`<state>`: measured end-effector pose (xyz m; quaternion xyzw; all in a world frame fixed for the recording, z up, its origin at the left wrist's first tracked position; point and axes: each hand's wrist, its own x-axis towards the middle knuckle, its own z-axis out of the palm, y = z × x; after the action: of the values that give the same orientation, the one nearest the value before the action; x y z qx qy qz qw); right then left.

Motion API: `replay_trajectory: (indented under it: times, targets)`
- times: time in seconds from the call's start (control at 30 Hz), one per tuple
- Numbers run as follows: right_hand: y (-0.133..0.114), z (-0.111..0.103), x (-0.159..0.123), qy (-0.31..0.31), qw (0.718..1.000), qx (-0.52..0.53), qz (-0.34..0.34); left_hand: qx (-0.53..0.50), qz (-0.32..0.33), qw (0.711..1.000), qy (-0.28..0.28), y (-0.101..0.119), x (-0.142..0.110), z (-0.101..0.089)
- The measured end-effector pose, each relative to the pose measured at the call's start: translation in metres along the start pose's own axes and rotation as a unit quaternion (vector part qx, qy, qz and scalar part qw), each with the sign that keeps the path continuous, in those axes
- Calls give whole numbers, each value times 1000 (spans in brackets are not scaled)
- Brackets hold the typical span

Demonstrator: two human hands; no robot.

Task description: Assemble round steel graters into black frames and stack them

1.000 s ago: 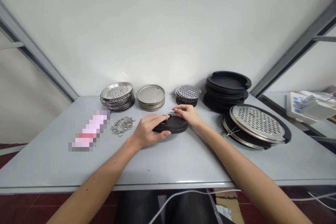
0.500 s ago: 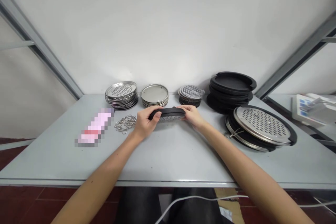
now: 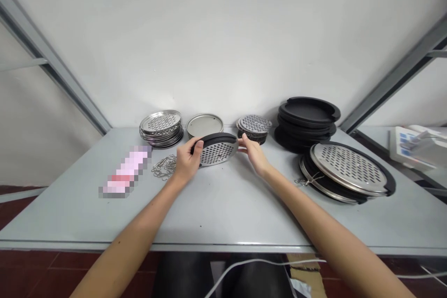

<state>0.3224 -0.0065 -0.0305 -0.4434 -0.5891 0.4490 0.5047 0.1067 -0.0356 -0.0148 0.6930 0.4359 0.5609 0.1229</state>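
Grater (image 3: 217, 152) tilted, its width running side to side.
Left hand (image 3: 187, 160) grips its left edge; right hand (image 3: 254, 153), loosely open, nears the right edge, contact unclear.

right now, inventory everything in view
held disc: 1, silver-black, centre
disc stacks: 3, silver tops, rear
tray stack: 1, black, rear right
disc pile: 1, silver-black, right
clips: several, silver, left
pixelated item: 1, pink, left
container: 1, white, right
table: 1, grey, centre
frame: 1, grey, sides
wall: 1, white, behind
floor: 1, red, below
cables: unclear, white, below
cardboard: 1, brown, below
legs: 2, black, below
left hand: 1, bare, centre
right hand: 1, bare, centre
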Motion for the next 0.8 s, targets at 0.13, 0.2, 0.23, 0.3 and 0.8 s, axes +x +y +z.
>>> replay_trajectory:
  times: [0.13,0.2,0.23,0.3,0.8]
  targets:
    - [-2,3,-6,-2,984,-98,-149,-1,-27,1000,8,-2,1,-1]
    - [-5,5,-9,-19,982,-93,-162,-13,-21,1000,8,-4,1,0]
    - [-8,4,-9,-22,983,-80,-161,-20,-17,1000,13,-4,1,0]
    - [-15,1,-10,-10,988,-48,-145,-36,-3,999,26,-4,1,-1]
    - [-1,-25,0,-36,982,49,178,108,224,890,-383,20,-13,-1]
